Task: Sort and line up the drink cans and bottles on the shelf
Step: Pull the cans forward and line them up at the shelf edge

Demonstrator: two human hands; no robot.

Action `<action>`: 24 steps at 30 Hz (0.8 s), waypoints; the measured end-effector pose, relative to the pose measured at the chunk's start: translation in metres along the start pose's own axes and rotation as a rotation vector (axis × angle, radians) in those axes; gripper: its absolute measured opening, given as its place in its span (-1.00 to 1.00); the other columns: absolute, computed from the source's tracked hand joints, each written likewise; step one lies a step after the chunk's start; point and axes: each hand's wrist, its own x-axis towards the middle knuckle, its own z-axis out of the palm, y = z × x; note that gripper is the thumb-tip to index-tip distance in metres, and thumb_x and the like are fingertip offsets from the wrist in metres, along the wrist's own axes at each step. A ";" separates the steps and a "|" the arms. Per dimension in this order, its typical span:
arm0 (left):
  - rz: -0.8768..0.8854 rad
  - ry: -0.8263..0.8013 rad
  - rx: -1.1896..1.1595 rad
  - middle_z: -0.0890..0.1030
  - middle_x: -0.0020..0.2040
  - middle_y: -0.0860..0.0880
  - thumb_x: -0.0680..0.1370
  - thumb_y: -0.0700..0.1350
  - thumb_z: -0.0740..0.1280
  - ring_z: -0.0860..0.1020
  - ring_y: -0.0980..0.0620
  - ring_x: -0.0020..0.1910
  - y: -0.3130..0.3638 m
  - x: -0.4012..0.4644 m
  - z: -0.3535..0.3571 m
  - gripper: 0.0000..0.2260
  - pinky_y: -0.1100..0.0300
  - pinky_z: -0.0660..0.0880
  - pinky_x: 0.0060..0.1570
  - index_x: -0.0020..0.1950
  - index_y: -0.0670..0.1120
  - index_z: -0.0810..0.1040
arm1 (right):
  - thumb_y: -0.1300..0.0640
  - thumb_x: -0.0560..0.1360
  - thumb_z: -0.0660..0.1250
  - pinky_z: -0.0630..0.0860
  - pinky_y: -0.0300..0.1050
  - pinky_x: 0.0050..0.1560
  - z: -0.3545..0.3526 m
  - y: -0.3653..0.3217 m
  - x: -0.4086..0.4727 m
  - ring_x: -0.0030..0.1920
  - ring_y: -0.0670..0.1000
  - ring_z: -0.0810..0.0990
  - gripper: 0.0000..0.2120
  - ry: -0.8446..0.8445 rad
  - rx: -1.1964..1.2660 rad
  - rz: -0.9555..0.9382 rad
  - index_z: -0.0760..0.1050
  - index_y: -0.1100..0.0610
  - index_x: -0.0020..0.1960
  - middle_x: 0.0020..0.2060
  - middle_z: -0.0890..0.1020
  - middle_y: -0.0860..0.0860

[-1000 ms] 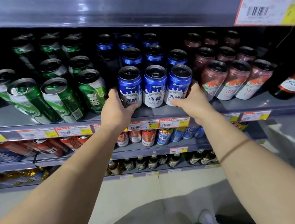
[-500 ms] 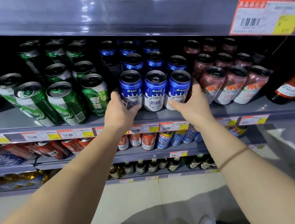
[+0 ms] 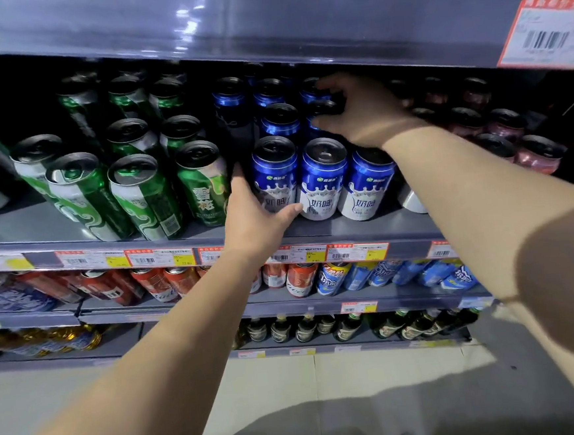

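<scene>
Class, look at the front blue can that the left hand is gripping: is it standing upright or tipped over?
Upright. The front-left blue can stands on its base, lid up; the left hand wraps its lower side.

Shop — stocked shelves [image 3: 365,226], price tags [image 3: 160,256]

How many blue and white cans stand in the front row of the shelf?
3. Left blue and white can, gripped by the left hand; middle can; right can, partly behind the right forearm. More blue cans stand behind them.
</scene>
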 end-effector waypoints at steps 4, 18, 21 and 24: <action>-0.103 -0.015 0.085 0.55 0.06 0.01 0.43 -0.07 0.51 0.54 0.00 0.07 -0.004 0.006 0.002 -0.58 0.22 0.38 -0.06 0.14 -0.09 0.36 | -0.07 0.41 0.45 0.35 -0.07 0.36 0.018 -0.011 0.027 0.34 0.06 0.46 -0.35 -0.094 -0.068 -0.063 0.34 0.01 0.44 0.36 0.48 0.02; -0.107 -0.036 0.090 0.54 -0.09 0.05 0.44 -0.07 0.50 0.50 0.05 -0.13 -0.005 0.009 -0.002 -0.68 0.24 0.35 -0.15 0.01 -0.09 0.40 | -0.05 0.55 0.32 0.40 0.05 0.30 0.031 -0.027 0.040 0.22 0.17 0.55 -0.52 -0.275 0.041 -0.122 0.48 0.31 0.27 0.18 0.60 0.22; -0.110 -0.006 0.099 0.54 -0.11 0.06 0.44 -0.06 0.49 0.50 0.06 -0.16 -0.004 0.007 -0.003 -0.69 0.24 0.35 -0.17 0.00 -0.09 0.41 | 0.01 0.59 0.25 0.33 -0.26 0.27 0.030 -0.025 0.033 0.28 0.02 0.50 -0.54 -0.296 0.048 -0.114 0.37 0.21 0.42 0.29 0.54 0.10; -0.113 0.013 0.132 0.53 -0.11 0.05 0.45 -0.04 0.48 0.50 0.03 -0.15 -0.004 0.004 -0.006 -0.69 0.21 0.36 -0.18 0.03 -0.11 0.41 | 0.05 0.61 0.22 0.27 -0.30 0.26 0.029 -0.022 0.021 0.33 -0.01 0.46 -0.57 -0.224 0.057 -0.123 0.35 0.14 0.45 0.35 0.49 0.06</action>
